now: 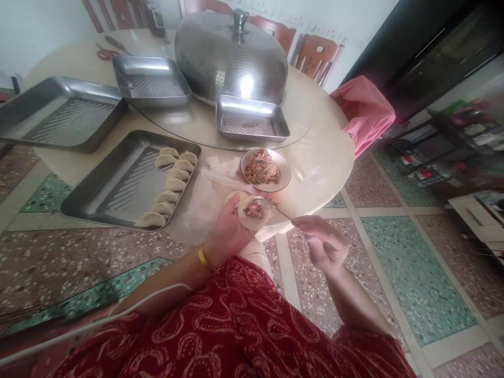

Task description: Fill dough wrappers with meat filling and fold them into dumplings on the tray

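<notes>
My left hand (229, 231) cradles a round dumpling wrapper (256, 222) on its fingers. A lump of meat filling (254, 210) sits in the middle of the wrapper. In my right hand (321, 241) is the handle of a metal spoon (282, 214), whose tip touches the filling. Just beyond my hands stands a white bowl (286, 177) with a heap of minced filling (263, 167). To the left, a large metal tray (118, 178) carries several folded dumplings (175, 185) along its right side.
Crumpled plastic sheeting (202, 205) lies between the large tray and my left hand. Further trays (86, 123), (157, 84) and a small tray (252, 123) stand behind, near a big perforated metal dome cover (232, 58). Red-handled scissors (106, 54) lie at the back left.
</notes>
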Tool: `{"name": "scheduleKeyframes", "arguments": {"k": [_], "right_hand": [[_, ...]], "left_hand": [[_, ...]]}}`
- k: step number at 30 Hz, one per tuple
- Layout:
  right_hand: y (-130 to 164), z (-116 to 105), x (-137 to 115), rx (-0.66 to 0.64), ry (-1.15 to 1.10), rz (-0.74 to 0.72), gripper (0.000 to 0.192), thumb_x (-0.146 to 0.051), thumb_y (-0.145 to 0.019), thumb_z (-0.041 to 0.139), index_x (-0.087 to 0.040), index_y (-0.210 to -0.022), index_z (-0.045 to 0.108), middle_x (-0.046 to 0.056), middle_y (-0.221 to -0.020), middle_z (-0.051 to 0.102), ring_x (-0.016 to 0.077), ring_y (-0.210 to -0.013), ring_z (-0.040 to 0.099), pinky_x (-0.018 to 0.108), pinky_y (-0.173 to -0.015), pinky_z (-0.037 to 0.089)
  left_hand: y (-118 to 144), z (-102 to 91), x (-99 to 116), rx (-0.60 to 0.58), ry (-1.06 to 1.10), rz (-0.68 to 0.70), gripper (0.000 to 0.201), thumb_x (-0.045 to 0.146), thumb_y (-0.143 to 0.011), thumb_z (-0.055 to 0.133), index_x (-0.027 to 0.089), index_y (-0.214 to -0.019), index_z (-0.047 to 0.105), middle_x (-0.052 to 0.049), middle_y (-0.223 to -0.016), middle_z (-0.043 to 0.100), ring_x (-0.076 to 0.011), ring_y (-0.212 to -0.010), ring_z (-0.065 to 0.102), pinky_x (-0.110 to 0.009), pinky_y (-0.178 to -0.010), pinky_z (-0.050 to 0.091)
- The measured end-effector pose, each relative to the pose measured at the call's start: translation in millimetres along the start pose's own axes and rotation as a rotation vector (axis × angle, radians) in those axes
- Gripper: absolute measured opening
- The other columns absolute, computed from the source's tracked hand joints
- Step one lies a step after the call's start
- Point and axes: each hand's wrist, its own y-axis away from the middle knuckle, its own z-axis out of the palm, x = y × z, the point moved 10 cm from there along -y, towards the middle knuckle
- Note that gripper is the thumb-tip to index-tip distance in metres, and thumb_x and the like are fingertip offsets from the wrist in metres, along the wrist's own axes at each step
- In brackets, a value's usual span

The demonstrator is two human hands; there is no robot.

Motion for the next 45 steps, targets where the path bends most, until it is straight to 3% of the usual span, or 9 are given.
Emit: {"name": "scheduleKeyframes", "arguments": {"k": [4,8,15,20,34,38,45], "right_hand": [[-4,-26,6,0.020,-0.076,0.082,0.026,-0.018,-0.090,0.060,-0.032,-0.109,0.071,0.002,-0.091,0.078,0.0211,-0.085,0.075,0.039,-0.066,0.064],[-12,-39,9,-0.038,-0.071,0.156,0.022,-0.019,-0.090,0.061,-0.032,-0.104,0.072,0.002,-0.092,0.078,0.0197,-0.086,0.074,0.036,-0.064,0.063],[-15,-22,18,-0.123,-0.089,0.194,0.021,-0.019,-0.091,0.060,-0.030,-0.105,0.072,0.001,-0.095,0.077,0.0174,-0.089,0.073,0.033,-0.068,0.060],[-15,-31,15,-0.051,-0.053,0.183,0.018,-0.023,-0.092,0.061,-0.031,-0.103,0.072,0.001,-0.090,0.077,0.0187,-0.090,0.072,0.035,-0.071,0.060],[-20,-17,9,-0.142,-0.171,0.134,0.026,-0.018,-0.092,0.060,-0.032,-0.110,0.072,0.001,-0.090,0.077,0.0172,-0.086,0.072,0.033,-0.069,0.061],[-28,-25,1,-0.139,-0.185,0.104,0.025,-0.017,-0.091,0.060,-0.029,-0.110,0.072,0.003,-0.093,0.077,0.0182,-0.086,0.073,0.034,-0.069,0.061],[-45,-18,-22,-0.444,-0.135,-0.037,0.032,-0.017,-0.092,0.060,-0.026,-0.121,0.068,0.006,-0.095,0.076,0.0172,-0.090,0.071,0.031,-0.071,0.061]], "left_hand": [[1,1.5,2,-0.007,0.015,0.010,0.040,0.033,-0.096,0.040,0.009,-0.116,0.064,-0.013,-0.109,0.072,-0.0250,-0.109,0.066,-0.036,-0.095,0.054],[2,2.6,-4,0.005,-0.011,-0.054,0.043,0.036,-0.097,0.039,0.007,-0.115,0.064,-0.015,-0.108,0.072,-0.0257,-0.109,0.066,-0.037,-0.097,0.053],[5,5.6,-7,-0.012,-0.061,-0.085,0.046,0.039,-0.098,0.035,0.007,-0.108,0.066,-0.016,-0.110,0.071,-0.0259,-0.110,0.066,-0.036,-0.093,0.054],[4,3.2,-5,0.005,-0.069,-0.073,0.046,0.039,-0.098,0.035,0.008,-0.120,0.061,-0.016,-0.115,0.069,-0.0280,-0.114,0.064,-0.042,-0.100,0.051],[5,8.1,-5,-0.055,-0.096,-0.100,0.051,0.042,-0.099,0.030,0.003,-0.113,0.061,-0.019,-0.114,0.068,-0.0282,-0.117,0.062,-0.039,-0.104,0.046],[3,5.9,-5,-0.051,-0.097,-0.107,0.052,0.042,-0.098,0.032,0.004,-0.112,0.063,-0.017,-0.109,0.070,-0.0265,-0.115,0.063,-0.036,-0.101,0.048],[5,12.3,-10,-0.119,-0.190,-0.189,0.060,0.045,-0.100,0.021,0.005,-0.102,0.066,-0.019,-0.100,0.071,-0.0287,-0.110,0.065,-0.040,-0.095,0.051]]}}
